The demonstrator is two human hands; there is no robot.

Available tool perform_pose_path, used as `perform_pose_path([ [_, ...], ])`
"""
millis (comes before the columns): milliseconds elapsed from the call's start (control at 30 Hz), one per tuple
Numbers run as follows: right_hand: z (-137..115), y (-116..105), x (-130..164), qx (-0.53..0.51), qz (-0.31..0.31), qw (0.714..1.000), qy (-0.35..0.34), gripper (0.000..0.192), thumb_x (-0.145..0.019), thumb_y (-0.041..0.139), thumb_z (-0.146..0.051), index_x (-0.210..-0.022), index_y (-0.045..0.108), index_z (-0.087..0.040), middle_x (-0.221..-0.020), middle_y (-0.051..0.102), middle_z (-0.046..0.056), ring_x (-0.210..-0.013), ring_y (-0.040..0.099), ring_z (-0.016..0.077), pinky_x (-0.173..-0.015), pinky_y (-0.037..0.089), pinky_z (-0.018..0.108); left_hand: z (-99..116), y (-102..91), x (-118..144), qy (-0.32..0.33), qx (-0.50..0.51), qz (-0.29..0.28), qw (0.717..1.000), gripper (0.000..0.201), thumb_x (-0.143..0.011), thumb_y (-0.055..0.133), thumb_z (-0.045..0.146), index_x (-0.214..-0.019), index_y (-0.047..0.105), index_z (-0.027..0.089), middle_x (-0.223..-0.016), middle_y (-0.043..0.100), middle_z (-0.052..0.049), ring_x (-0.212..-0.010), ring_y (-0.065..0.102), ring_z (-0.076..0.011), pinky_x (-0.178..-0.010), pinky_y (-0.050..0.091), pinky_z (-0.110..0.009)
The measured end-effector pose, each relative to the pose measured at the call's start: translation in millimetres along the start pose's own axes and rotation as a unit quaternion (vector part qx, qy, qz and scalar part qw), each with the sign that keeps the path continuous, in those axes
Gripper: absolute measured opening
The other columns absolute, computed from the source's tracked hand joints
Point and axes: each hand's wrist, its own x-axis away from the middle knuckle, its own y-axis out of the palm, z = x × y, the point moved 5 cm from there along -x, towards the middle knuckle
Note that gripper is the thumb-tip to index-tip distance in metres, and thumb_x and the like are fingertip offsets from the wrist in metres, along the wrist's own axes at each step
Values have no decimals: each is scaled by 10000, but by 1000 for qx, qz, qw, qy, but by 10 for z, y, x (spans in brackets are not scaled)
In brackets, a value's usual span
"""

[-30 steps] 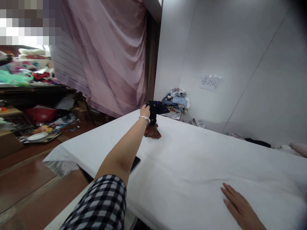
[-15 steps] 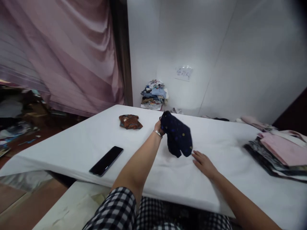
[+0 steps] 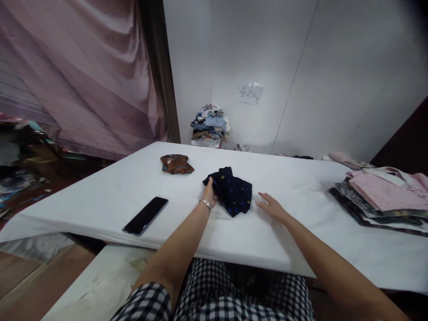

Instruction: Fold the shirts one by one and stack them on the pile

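Observation:
A dark navy cloth with small coloured dots (image 3: pixel 232 194) lies bunched on the white table (image 3: pixel 294 223), right in front of me. My left hand (image 3: pixel 209 194), a bracelet on its wrist, grips the cloth's left edge. My right hand (image 3: pixel 271 207) rests on the table just right of the cloth, fingers spread, a short gap from it. A folded brown patterned cloth (image 3: pixel 175 163) lies farther back to the left.
A black phone (image 3: pixel 145 216) lies near the table's left front edge. Stacked folded garments, pink on top (image 3: pixel 384 198), sit at the right. A heap of clothes (image 3: pixel 209 126) lies on the floor by the white wall. A pink curtain (image 3: pixel 83 76) hangs at left.
My left hand carried the navy cloth from beside the brown cloth toward me and set it down on the table. My right hand now lies just right of it. The view turned right.

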Motion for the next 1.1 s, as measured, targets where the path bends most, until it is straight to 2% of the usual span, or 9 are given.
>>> perform_pose_path([
  [167,-739,387,-262,-67,48,995,-62,690,-752,630,-488,-1362,466,-211,-1429,439,101,-1303,413,275,-1064,336,426,-47,186,155,61,-2,-67,996,563,-690,681,601,-1111,612,234,-1101,670,-100,-986,632,-268,-763,530,-350],
  [333,-859,556,-574,-201,67,977,0,206,-732,609,-311,-867,688,-176,-954,703,74,-966,631,250,-904,454,377,-101,204,114,82,27,-49,995,413,-653,798,241,-1034,640,227,-1086,677,-86,-1049,619,-254,-871,495,-336],
  [500,-679,-90,-787,-287,119,949,48,269,-839,446,-375,-896,615,-174,-736,680,21,-679,636,173,-677,525,308,172,80,47,41,91,-41,994,275,-888,525,352,-1091,609,187,-1065,681,-110,-933,664,-236,-800,537,-374],
  [667,-152,-949,-755,-476,191,848,132,168,-805,532,-324,-815,605,-172,-653,666,40,-621,637,189,-597,543,312,649,89,197,24,194,-164,967,421,-930,392,421,-1149,619,143,-1017,706,-126,-950,662,-265,-884,515,-430],
  [767,173,-1188,-619,-395,224,874,171,131,-775,565,-267,-793,629,-155,-659,667,61,-643,647,208,-601,548,331,760,175,253,-3,196,-184,963,421,-925,409,408,-1174,608,132,-975,715,-124,-931,669,-281,-893,509,-461],
  [900,361,-1144,-374,-302,275,899,157,261,-709,639,-207,-967,661,-172,-971,697,85,-925,646,217,-830,523,354,746,286,218,-41,188,-128,973,381,-949,362,336,-1103,619,100,-879,716,-125,-841,687,-263,-827,542,-437],
  [967,251,-984,-253,-228,245,939,79,395,-714,649,-255,-1105,639,-196,-1175,641,87,-1085,591,229,-958,460,387,757,364,214,-42,195,-108,974,361,-955,345,314,-1034,629,106,-833,710,-113,-812,688,-249,-806,549,-420],
  [1033,0,-703,-128,-124,155,979,-43,576,-694,682,-310,-1252,568,-223,-1333,542,86,-1219,503,262,-1050,374,443,794,513,253,-26,207,-110,972,335,-954,355,307,-953,634,121,-804,704,-98,-803,686,-234,-799,550,-396],
  [1100,-286,-383,-10,-48,81,986,-134,796,-633,746,-348,-1368,457,-246,-1443,422,86,-1329,375,294,-1110,274,483,812,768,351,-13,218,-129,967,334,-954,363,323,-888,629,131,-807,700,-94,-815,683,-224,-798,547,-376],
])
